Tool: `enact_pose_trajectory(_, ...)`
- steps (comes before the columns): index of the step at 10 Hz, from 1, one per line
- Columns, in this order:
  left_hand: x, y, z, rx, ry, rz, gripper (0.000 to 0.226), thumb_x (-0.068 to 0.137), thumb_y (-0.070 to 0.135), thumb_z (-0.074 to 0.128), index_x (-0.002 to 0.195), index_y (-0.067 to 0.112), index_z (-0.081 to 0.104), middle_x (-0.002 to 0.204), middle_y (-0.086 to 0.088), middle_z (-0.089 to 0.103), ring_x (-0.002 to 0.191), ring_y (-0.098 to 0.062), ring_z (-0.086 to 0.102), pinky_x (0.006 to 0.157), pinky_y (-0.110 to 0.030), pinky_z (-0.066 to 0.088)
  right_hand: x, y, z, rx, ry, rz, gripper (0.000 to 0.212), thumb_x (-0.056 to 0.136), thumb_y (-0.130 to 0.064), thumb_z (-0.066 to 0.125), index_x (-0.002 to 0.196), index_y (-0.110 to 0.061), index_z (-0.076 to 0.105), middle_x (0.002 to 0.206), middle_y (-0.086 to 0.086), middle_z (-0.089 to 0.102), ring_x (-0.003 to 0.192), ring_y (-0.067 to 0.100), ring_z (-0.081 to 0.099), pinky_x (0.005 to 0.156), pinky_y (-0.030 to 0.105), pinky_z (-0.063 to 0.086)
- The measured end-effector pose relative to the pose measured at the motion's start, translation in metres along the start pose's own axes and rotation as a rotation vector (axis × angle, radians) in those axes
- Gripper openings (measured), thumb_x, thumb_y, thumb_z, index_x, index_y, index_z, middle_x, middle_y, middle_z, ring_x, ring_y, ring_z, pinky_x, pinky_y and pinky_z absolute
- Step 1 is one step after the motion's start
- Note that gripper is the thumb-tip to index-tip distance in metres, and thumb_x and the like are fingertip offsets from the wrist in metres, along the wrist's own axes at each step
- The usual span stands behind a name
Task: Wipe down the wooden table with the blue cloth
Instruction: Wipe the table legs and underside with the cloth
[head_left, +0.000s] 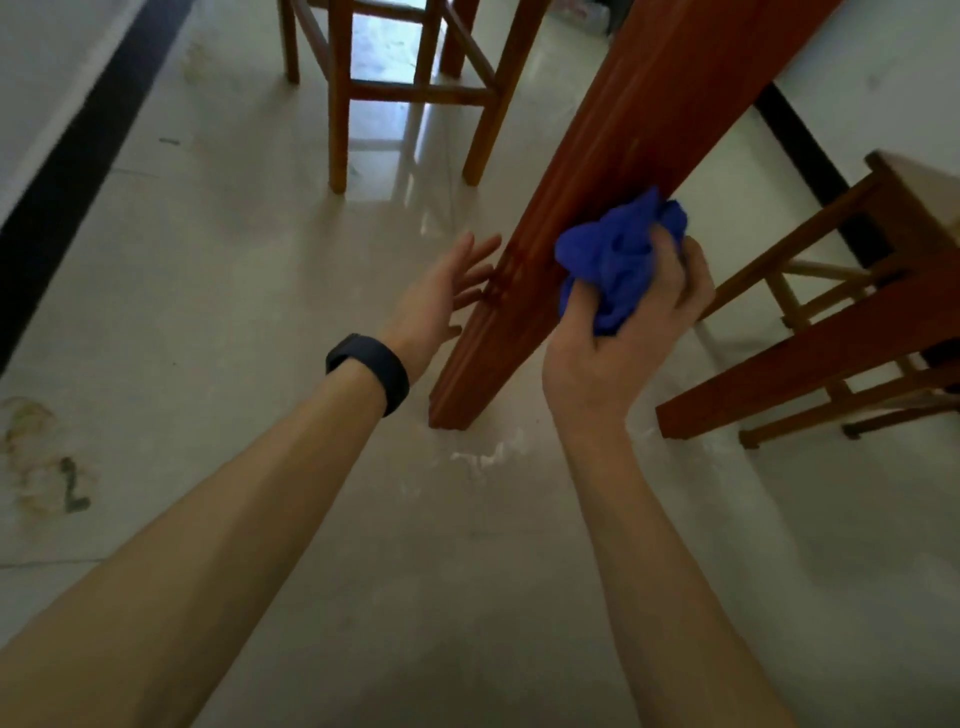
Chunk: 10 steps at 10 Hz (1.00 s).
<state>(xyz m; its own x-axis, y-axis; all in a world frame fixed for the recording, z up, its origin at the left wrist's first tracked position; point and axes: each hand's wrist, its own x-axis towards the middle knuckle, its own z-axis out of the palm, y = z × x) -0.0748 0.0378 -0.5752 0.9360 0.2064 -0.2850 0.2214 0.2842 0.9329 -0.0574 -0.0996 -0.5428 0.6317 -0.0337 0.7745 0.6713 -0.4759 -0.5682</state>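
A reddish wooden table leg (597, 171) slants from the top right down to the tiled floor at the centre. My right hand (628, 332) grips a bunched blue cloth (613, 254) and holds it against the right side of the leg, about halfway up. My left hand (441, 296), with a dark band on its wrist, is open with straight fingers whose tips touch the leg's left edge. The tabletop is out of view.
A wooden stool (410, 88) stands on the glossy floor beyond the leg. Another wooden stool (841, 291) and a second red table leg (810, 348) lie at the right. A white wall with a black skirting (72, 171) runs along the left.
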Motion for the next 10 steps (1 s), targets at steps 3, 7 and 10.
enact_pose_trajectory(3,-0.019,0.048,-0.001,-0.086,-0.023,0.127,0.046,0.098,0.064,0.024,0.125,0.045,0.057,0.145,0.005,0.052,0.132,-0.018,0.048,0.115,-0.057,0.025,0.082,-0.055,0.023,-0.155,0.269,-0.374,0.026,0.086,-0.014,0.071,0.112,-0.015,0.072,0.135,0.020,0.054,0.127,0.037,0.039,0.108,0.041,0.035)
enact_pose_trajectory(7,-0.023,0.106,0.071,0.470,0.107,0.669,0.061,0.102,0.051,0.035,0.156,0.032,0.014,0.122,0.028,0.053,0.100,0.019,0.054,0.081,-0.006,0.047,-0.104,0.066,-0.013,-0.121,-0.859,0.775,0.033,0.084,-0.002,0.055,0.104,-0.027,0.062,0.096,-0.001,0.056,0.085,0.013,0.052,0.087,0.024,0.045)
enact_pose_trajectory(10,-0.007,0.081,0.085,0.456,0.361,0.719,0.052,0.104,0.052,0.023,0.150,0.029,0.027,0.136,0.021,0.048,0.112,0.014,0.052,0.082,-0.001,0.043,0.026,0.011,0.003,0.536,0.045,0.622,0.051,0.078,-0.004,0.050,0.126,-0.017,0.056,0.123,0.001,0.059,0.115,0.016,0.056,0.099,0.030,0.047)
